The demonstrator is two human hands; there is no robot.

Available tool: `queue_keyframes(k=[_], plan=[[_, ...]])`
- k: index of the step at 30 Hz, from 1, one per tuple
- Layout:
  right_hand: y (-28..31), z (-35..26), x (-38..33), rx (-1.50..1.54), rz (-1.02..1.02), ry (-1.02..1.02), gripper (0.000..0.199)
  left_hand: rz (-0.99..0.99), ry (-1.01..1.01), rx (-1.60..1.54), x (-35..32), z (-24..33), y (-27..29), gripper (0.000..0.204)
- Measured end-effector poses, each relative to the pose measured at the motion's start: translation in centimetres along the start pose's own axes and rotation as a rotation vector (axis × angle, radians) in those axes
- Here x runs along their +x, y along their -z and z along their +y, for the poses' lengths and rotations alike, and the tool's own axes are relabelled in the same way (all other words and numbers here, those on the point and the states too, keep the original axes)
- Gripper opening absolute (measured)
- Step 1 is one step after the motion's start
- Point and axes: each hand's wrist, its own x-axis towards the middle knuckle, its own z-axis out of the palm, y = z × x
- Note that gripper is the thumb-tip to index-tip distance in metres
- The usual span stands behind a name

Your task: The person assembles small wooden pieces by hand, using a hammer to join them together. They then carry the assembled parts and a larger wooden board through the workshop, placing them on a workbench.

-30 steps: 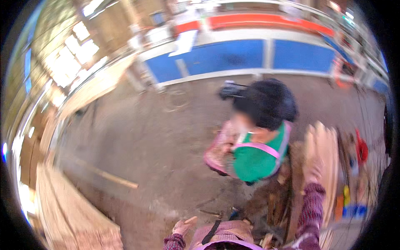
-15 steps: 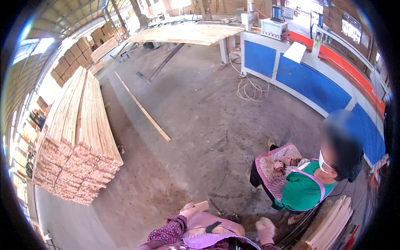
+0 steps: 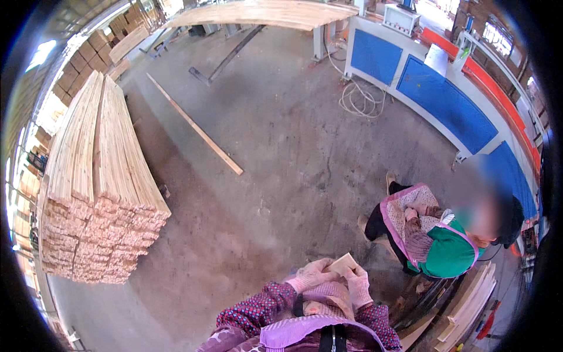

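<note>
A small flat piece of light wood [image 3: 343,264] is held up in front of my body, between my two gloved hands. My left hand [image 3: 311,275] grips its left side, fingers closed. From the right, my right hand [image 3: 356,285] pinches its lower right edge. Both sleeves are dark with a small coloured pattern, and beneath the hands lies a pinkish-purple striped apron [image 3: 287,332].
At right sits a person in a green top [image 3: 448,252], hands together on their lap. Long boards [image 3: 469,308] lie behind them. A big stack of wooden strips [image 3: 105,199] stands left. One strip [image 3: 196,126] lies on the floor. A blue-and-white machine [image 3: 446,100] lines the far right.
My right hand has come in from the right and now holds the wood piece together with my left. The piece has moved right and up. The whole view has tilted downward.
</note>
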Motion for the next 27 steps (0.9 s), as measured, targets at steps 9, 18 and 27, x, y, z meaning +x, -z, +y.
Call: queue_keyframes(k=[9, 18, 27], plan=[[2.3, 1.0, -4.0, -0.128, 0.016, -0.046, 0.046, -0.055, 0.105, 0.347, -0.9, 2.0, -2.4, 0.092], [27.4, 13.8, -19.1, -0.721, 1.122, 0.052, 0.043, 0.075, 0.267, 0.128, -2.0, -5.0, -6.2, 0.058], [34.1, 15.5, -35.5, -0.689, 1.588, -0.562, 0.042, 0.095, 0.275, -0.001, -4.9, -5.2, -10.9, 0.040]])
